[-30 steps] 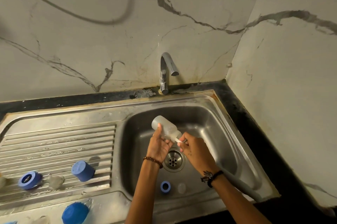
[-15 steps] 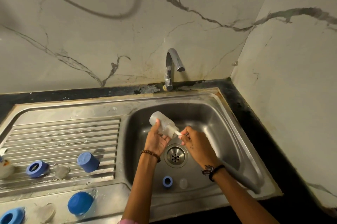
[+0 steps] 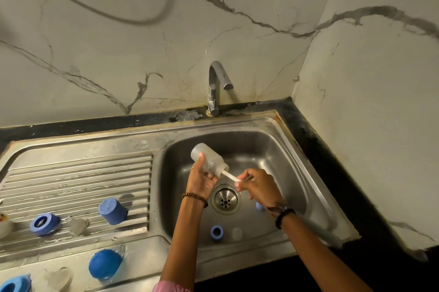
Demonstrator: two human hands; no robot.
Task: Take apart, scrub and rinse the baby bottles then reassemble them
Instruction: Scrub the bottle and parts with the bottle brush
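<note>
Over the sink (image 3: pixel 280 149) middle, we've pulled the brush (image 3: pixel 229 175) partway out; left hand (image 3: pixel 203 178) grips the bottle (image 3: pixel 209 159), right hand (image 3: pixel 259 187) pinches the handle; scrubbing's ongoing.

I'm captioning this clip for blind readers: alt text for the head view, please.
Over a steel sink, the left hand holds a clear baby bottle while the right hand works a white brush into its mouth. Blue caps lie on the drainboard.

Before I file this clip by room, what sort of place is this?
Most likely a home kitchen corner: a steel sink with a ribbed drainboard, a tap at a marble-look wall, and a baby bottle under scrubbing.
</note>
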